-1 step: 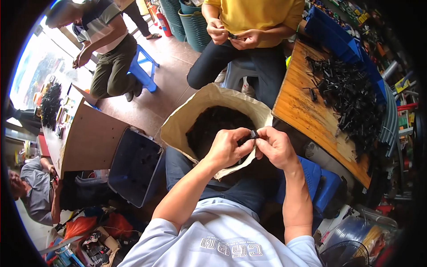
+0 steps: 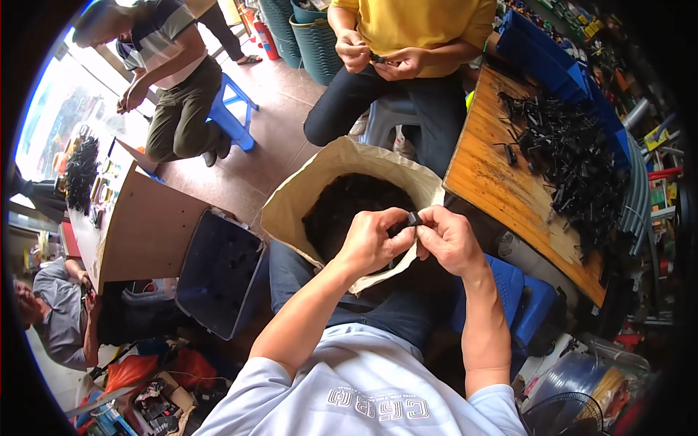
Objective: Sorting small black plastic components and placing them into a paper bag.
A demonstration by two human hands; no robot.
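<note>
Between my fingertips is a small black plastic piece (image 2: 414, 219); its exact kind cannot be made out. My left hand (image 2: 374, 243) pinches it from the left, thumb and forefinger closed on it. From the right, the fingertips of my right hand (image 2: 449, 238) close on its other end. Both hands are over the right part of an open cream sack (image 2: 287, 211), which stands between my knees. Dark small pieces (image 2: 352, 203) lie inside the sack, partly hidden by my left hand.
On the right, a wooden table (image 2: 487, 156) bears a heap of black plastic parts (image 2: 574, 160), with blue bins (image 2: 542, 54) behind. A co-worker in yellow (image 2: 414, 29) sits opposite, holding a small black piece. A dark blue crate (image 2: 222, 272) stands left, beside another table (image 2: 153, 225).
</note>
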